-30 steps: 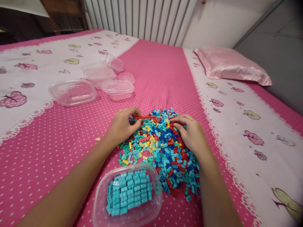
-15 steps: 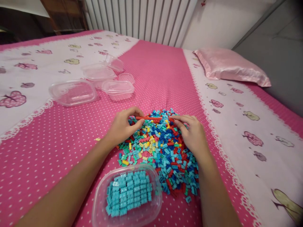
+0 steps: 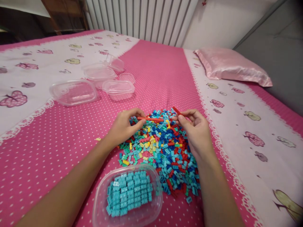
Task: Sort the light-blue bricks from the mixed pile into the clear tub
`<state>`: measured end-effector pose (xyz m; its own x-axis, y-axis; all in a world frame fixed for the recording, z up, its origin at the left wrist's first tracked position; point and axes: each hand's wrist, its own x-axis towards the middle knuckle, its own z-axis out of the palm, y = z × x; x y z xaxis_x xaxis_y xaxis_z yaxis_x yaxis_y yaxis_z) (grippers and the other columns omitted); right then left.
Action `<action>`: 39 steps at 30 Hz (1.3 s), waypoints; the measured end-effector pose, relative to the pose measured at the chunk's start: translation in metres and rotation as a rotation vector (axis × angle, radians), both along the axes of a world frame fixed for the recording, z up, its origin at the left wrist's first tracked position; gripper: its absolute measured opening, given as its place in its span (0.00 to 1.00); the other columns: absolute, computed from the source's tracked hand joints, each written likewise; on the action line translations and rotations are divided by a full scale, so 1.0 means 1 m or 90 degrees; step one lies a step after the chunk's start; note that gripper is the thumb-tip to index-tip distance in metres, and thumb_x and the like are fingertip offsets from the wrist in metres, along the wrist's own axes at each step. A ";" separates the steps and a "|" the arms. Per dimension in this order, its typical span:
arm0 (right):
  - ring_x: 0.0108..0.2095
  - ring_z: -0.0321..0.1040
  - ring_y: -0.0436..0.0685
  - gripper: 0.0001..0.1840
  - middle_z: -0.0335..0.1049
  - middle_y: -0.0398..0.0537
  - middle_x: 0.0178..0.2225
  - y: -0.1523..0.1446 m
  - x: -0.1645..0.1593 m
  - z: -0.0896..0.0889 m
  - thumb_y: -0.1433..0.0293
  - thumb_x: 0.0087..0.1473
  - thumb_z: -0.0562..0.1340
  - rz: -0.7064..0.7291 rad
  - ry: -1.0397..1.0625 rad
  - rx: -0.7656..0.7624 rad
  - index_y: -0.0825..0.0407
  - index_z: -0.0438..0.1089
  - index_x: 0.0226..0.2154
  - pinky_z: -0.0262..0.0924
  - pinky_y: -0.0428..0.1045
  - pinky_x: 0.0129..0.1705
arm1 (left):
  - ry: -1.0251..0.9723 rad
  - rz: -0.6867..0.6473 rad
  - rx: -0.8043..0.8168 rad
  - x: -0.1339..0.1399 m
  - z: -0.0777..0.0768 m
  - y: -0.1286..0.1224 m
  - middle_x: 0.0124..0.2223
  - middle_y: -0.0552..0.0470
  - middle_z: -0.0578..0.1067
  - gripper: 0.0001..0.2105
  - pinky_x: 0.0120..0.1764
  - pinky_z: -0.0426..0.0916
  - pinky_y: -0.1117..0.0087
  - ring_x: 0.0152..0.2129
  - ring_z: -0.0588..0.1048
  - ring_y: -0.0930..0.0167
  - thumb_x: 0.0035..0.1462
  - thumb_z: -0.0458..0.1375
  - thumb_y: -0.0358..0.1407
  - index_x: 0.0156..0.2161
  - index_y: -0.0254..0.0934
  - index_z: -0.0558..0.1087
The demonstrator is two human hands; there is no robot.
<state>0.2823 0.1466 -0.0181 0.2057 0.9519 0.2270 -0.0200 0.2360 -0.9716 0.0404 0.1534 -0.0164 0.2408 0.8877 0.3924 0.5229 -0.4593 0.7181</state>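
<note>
Between thumb and fingers, my left hand (image 3: 129, 124) pinches a long thin red strip (image 3: 152, 119), which points right over the pile. My right hand (image 3: 195, 127) is closed on a shorter red piece (image 3: 177, 111), tilted with its free end up and to the left. The two red pieces are apart. Below both hands spreads a pile of small building bricks (image 3: 163, 148) in light blue, dark blue, red, yellow and green. Nearer me, a clear plastic box (image 3: 96, 206) contains light-blue bricks (image 3: 129, 192) joined into rows.
Several clear plastic boxes (image 3: 73, 93) stand at the back left of the pink dotted bedspread (image 3: 156, 66). A pink pillow (image 3: 233, 64) lies at the back right. Behind the bed is a white radiator (image 3: 142, 19). One loose yellow brick (image 3: 98, 139) lies left of the pile.
My right hand has drawn back to the right from the red strip's end and turned, showing a short red piece tilted up in its fingers. My left hand has hardly moved.
</note>
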 end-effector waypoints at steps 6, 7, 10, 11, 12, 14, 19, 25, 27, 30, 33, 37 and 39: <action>0.43 0.76 0.57 0.09 0.80 0.47 0.42 -0.001 0.006 -0.004 0.68 0.58 0.65 0.037 -0.250 0.025 0.48 0.80 0.41 0.68 0.56 0.48 | -0.003 0.019 0.005 -0.001 0.001 0.000 0.36 0.53 0.81 0.08 0.42 0.70 0.69 0.35 0.79 0.68 0.60 0.59 0.40 0.37 0.37 0.76; 0.43 0.76 0.57 0.09 0.80 0.47 0.42 0.000 0.006 -0.005 0.68 0.58 0.65 0.045 -0.263 0.027 0.48 0.81 0.40 0.68 0.56 0.48 | -0.003 0.020 0.006 -0.001 0.001 0.000 0.36 0.53 0.81 0.08 0.42 0.71 0.68 0.36 0.79 0.68 0.60 0.59 0.40 0.37 0.37 0.76; 0.41 0.75 0.57 0.09 0.80 0.46 0.40 0.000 0.005 -0.005 0.69 0.58 0.64 0.062 -0.284 0.033 0.47 0.81 0.40 0.67 0.55 0.46 | -0.001 0.022 0.005 -0.001 0.001 0.000 0.36 0.53 0.81 0.08 0.42 0.71 0.68 0.36 0.79 0.68 0.59 0.59 0.40 0.37 0.38 0.76; 0.41 0.75 0.56 0.09 0.80 0.46 0.40 0.001 0.004 -0.005 0.69 0.58 0.64 0.064 -0.291 0.036 0.47 0.81 0.40 0.67 0.54 0.46 | 0.000 0.022 0.005 -0.001 0.001 0.000 0.36 0.53 0.81 0.08 0.43 0.71 0.68 0.36 0.79 0.68 0.59 0.59 0.40 0.37 0.38 0.76; 0.41 0.75 0.56 0.09 0.80 0.46 0.40 0.000 0.004 -0.005 0.69 0.58 0.64 0.064 -0.299 0.038 0.47 0.81 0.39 0.67 0.54 0.45 | 0.001 0.022 0.005 0.000 0.001 0.000 0.36 0.53 0.81 0.08 0.43 0.71 0.68 0.36 0.79 0.68 0.59 0.59 0.40 0.37 0.38 0.76; 0.41 0.75 0.56 0.09 0.80 0.46 0.40 0.000 0.003 -0.004 0.70 0.58 0.64 0.058 -0.313 0.044 0.48 0.81 0.39 0.66 0.54 0.46 | 0.003 0.021 0.006 0.000 0.001 0.000 0.36 0.53 0.81 0.08 0.42 0.71 0.68 0.35 0.79 0.68 0.59 0.59 0.40 0.37 0.37 0.76; 0.41 0.74 0.57 0.09 0.79 0.48 0.40 -0.001 0.003 -0.003 0.70 0.59 0.63 0.036 -0.339 0.054 0.49 0.81 0.39 0.66 0.54 0.45 | 0.006 0.023 0.009 0.000 0.000 0.001 0.36 0.53 0.81 0.09 0.42 0.71 0.68 0.35 0.79 0.68 0.59 0.60 0.41 0.37 0.37 0.76; 0.41 0.74 0.58 0.10 0.79 0.48 0.41 -0.001 0.002 -0.002 0.70 0.59 0.62 0.041 -0.366 0.067 0.49 0.80 0.39 0.66 0.56 0.47 | 0.018 0.018 0.012 0.000 0.000 0.001 0.36 0.52 0.82 0.08 0.42 0.72 0.67 0.35 0.79 0.68 0.60 0.59 0.40 0.38 0.37 0.76; 0.42 0.74 0.58 0.10 0.79 0.47 0.41 -0.001 0.001 -0.002 0.71 0.59 0.62 0.046 -0.375 0.071 0.48 0.80 0.39 0.66 0.56 0.48 | 0.025 0.015 0.015 -0.001 0.000 0.000 0.36 0.52 0.82 0.08 0.42 0.71 0.68 0.35 0.79 0.68 0.60 0.59 0.40 0.38 0.37 0.76; 0.42 0.75 0.58 0.10 0.79 0.47 0.41 -0.002 0.001 -0.002 0.71 0.59 0.62 0.046 -0.380 0.074 0.48 0.80 0.39 0.66 0.57 0.48 | 0.039 0.006 0.025 -0.002 -0.001 0.000 0.37 0.52 0.82 0.07 0.41 0.71 0.69 0.34 0.79 0.69 0.60 0.59 0.39 0.39 0.38 0.76; 0.41 0.75 0.58 0.09 0.80 0.47 0.41 -0.003 0.000 -0.002 0.70 0.60 0.63 0.053 -0.384 0.076 0.48 0.80 0.39 0.67 0.56 0.47 | 0.062 -0.011 0.043 -0.002 -0.003 0.001 0.37 0.52 0.83 0.08 0.41 0.70 0.68 0.33 0.79 0.69 0.61 0.60 0.40 0.40 0.38 0.78; 0.41 0.75 0.57 0.09 0.80 0.46 0.40 -0.004 -0.004 0.000 0.71 0.60 0.63 0.062 -0.387 0.087 0.48 0.80 0.39 0.67 0.55 0.47 | 0.105 -0.034 0.083 -0.003 -0.005 0.001 0.38 0.52 0.84 0.10 0.45 0.67 0.65 0.35 0.79 0.68 0.64 0.60 0.44 0.42 0.41 0.80; 0.42 0.75 0.57 0.09 0.80 0.46 0.40 -0.005 -0.005 0.001 0.72 0.60 0.63 0.069 -0.397 0.097 0.49 0.80 0.39 0.67 0.55 0.48 | 0.124 -0.048 0.112 -0.004 -0.006 0.002 0.39 0.52 0.84 0.11 0.46 0.66 0.63 0.35 0.79 0.68 0.65 0.60 0.44 0.43 0.41 0.80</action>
